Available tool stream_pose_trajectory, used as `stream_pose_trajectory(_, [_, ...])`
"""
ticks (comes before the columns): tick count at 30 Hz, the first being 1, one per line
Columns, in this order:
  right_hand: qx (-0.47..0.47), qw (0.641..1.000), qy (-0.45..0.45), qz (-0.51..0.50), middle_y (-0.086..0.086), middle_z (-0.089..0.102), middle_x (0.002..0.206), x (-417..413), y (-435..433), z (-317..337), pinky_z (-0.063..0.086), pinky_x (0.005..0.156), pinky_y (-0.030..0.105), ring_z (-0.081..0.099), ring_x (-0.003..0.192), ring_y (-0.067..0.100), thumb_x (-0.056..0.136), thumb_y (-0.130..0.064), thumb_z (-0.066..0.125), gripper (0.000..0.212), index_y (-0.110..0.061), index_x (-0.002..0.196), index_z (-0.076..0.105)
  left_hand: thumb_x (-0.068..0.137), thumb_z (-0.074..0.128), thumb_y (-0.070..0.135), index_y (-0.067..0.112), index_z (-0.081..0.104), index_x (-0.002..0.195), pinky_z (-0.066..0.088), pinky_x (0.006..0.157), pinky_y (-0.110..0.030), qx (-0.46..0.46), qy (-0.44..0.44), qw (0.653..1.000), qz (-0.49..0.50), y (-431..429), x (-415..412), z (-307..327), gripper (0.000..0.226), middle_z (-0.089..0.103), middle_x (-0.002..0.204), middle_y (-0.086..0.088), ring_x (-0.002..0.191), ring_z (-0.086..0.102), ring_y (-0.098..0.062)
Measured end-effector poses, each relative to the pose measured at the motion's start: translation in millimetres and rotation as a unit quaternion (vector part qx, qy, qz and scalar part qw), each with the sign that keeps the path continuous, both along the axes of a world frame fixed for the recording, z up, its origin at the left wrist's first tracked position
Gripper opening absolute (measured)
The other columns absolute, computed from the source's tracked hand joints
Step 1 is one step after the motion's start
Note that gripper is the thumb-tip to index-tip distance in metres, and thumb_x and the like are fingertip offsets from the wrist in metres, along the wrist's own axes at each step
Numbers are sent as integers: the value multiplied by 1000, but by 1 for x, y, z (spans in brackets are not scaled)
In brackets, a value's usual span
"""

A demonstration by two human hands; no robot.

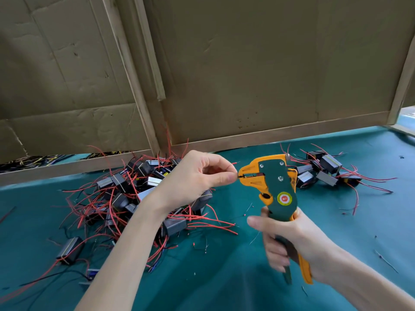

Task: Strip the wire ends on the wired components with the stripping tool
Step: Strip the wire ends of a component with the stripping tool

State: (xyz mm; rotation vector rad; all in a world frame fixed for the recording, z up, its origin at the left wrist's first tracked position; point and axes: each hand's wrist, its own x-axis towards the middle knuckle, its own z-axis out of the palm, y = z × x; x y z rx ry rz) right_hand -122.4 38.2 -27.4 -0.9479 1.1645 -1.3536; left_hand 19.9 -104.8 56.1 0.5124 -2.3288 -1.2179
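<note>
Left hand (202, 176) pinches a thin wire end (239, 176), holding it level and pointing right into the mouth of the stripping tool (279, 187) just beside it. Right hand (292, 239) grips the tool's handles, holding it upright above the counter (224, 277).

Head view. The left hand (202, 176) pinches a thin dark wire end (240, 176) between thumb and forefinger. The wire's tip lies in the orange front jaws of an orange-and-green pistol-grip stripping tool (278, 187), which the right hand (289, 241) holds upright with fingers wrapped round the handles. Behind the left hand lies a large heap of grey block components with red leads (121, 194); a smaller group of the same components (325, 171) lies right of the tool. All rest on teal cloth (224, 279) before a cardboard wall (247, 63).
</note>
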Motion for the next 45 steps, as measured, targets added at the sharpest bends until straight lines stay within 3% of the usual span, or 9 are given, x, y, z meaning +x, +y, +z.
stream_pose_trajectory(10, [86,963,-252,41,29,63,87,-16,-10,-6,55,69,49,61,68,39,57,-11,88,52,-5,94,53,89,65,14,20,71,80,45,69,-31,-85,45,983,155,-13,-9,-7,12,71,79,-4,70,53,-11])
stream_pose_trajectory(14, [124,948,-294,19,32,64,91,-19,-14,-10,56,68,50,64,68,40,64,-1,69,32,-3,90,51,90,63,10,17,67,82,46,57,-18,-27,197,962,188,0,-45,19,11,66,74,4,55,52,-1])
stream_pose_trajectory(18, [155,939,-308,8,30,65,87,-18,-18,-15,58,66,50,67,69,40,75,-5,57,20,5,93,54,91,59,2,0,63,90,59,69,-39,62,234,958,154,22,-123,23,5,66,77,-11,57,61,-15])
stream_pose_trajectory(22, [168,942,-291,-8,27,67,84,-21,-22,-18,59,61,47,70,70,39,75,-3,55,28,9,100,61,93,54,0,1,57,122,48,98,-48,141,144,976,81,43,-168,0,29,59,123,-26,98,60,-22])
stream_pose_trajectory(24, [164,939,-301,-11,27,68,85,-24,-21,-16,59,59,46,70,71,40,75,-2,56,26,8,100,61,93,55,5,17,44,140,43,104,-46,143,71,987,23,45,-163,-12,50,45,141,-9,107,54,3])
stream_pose_trajectory(26, [157,934,-320,-19,32,67,91,-27,-18,-15,59,59,49,70,74,43,74,-1,57,29,9,101,59,93,56,8,24,37,145,44,102,-41,117,23,993,-8,41,-142,-19,57,45,131,0,87,50,19])
stream_pose_trajectory(32, [146,940,-309,-13,40,62,109,-28,-17,-13,59,70,55,68,89,48,78,-10,59,40,9,114,56,85,37,-16,9,64,119,37,96,-12,-123,-125,978,115,-18,-30,-11,51,63,125,-6,119,56,-17])
stream_pose_trajectory(39, [143,959,-243,-12,32,66,92,-26,-17,-14,59,68,50,68,76,41,77,-15,60,46,5,118,57,91,52,11,28,57,122,33,99,-44,-296,-351,815,353,-77,51,-28,36,52,130,-6,124,42,-28])
stream_pose_trajectory(45, [138,964,-223,-38,28,67,83,-26,-16,-12,60,61,48,69,68,39,74,-12,62,40,5,110,60,86,66,24,28,53,110,48,76,-34,-233,-286,862,347,-93,70,-31,28,65,102,3,92,58,-20])
